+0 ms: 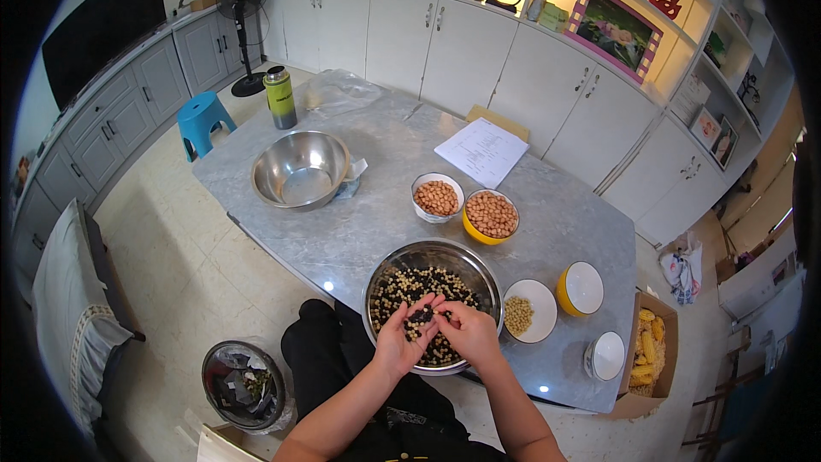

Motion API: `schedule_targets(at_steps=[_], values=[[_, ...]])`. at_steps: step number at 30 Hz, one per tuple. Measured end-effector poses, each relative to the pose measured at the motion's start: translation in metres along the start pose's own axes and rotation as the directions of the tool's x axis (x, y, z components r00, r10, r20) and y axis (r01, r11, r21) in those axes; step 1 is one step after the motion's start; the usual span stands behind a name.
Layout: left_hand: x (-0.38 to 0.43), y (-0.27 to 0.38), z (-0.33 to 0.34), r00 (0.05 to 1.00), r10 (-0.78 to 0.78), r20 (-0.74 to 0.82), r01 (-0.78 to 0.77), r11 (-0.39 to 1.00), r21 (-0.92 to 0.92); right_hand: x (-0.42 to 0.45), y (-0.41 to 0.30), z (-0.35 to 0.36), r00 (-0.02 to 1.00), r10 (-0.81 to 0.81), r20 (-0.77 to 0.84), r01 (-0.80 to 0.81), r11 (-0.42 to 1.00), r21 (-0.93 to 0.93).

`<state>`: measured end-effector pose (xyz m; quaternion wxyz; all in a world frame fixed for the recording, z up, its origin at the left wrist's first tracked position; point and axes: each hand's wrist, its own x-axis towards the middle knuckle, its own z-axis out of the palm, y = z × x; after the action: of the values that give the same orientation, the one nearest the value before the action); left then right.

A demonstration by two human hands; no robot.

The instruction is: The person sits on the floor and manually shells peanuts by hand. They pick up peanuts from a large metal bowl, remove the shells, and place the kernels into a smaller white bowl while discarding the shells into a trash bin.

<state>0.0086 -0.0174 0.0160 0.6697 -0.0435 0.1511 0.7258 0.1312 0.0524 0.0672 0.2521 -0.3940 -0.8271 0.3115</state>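
Note:
My left hand (pixel 401 340) is cupped palm up over a large steel bowl (pixel 495 289) and holds a small heap of black and pale yellow beans (pixel 420 317). The thumb and fingertips of my right hand (pixel 468 330) meet at the edge of that heap; whether a bean is between them cannot be told. Mixed black and pale beans (pixel 436 279) cover the bottom of the steel bowl. Just right of it, a white bowl (pixel 542 311) holds only pale yellow beans (pixel 518 316). Beyond the steel bowl stand a white bowl (pixel 419 210) and a yellow bowl (pixel 484 237), both filled with reddish-brown peanuts.
An empty steel basin (pixel 301 183), a green bottle (pixel 280 99) and papers (pixel 482 151) lie farther back on the grey table (pixel 385 141). Empty yellow (pixel 580 289) and white (pixel 606 356) bowls stand right, near a carton of corn (pixel 648 346). A waste bin (pixel 244 385) is lower left.

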Motion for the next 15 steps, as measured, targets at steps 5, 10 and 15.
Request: schedule_targets(at_steps=[5, 10, 15], values=[[0.0001, 0.0002, 0.0003, 1.0, -0.005, -0.013, 0.005, 1.0, 0.013, 0.0021, -0.0027, 0.0015, 0.999, -0.047, -0.006, 0.047, 0.999, -0.025], [-0.0002, 0.0005, 0.0017, 0.999, -0.014, -0.033, 0.015, 1.0, 0.02, 0.0019, 0.0036, 0.004, 1.0, -0.013, 0.028, 0.014, 0.999, -0.044], [0.0003, -0.0002, -0.0009, 0.999, -0.015, -0.031, 0.016, 1.0, 0.025, 0.0017, 0.006, 0.0052, 0.998, -0.052, 0.026, 0.054, 0.997, -0.048]])
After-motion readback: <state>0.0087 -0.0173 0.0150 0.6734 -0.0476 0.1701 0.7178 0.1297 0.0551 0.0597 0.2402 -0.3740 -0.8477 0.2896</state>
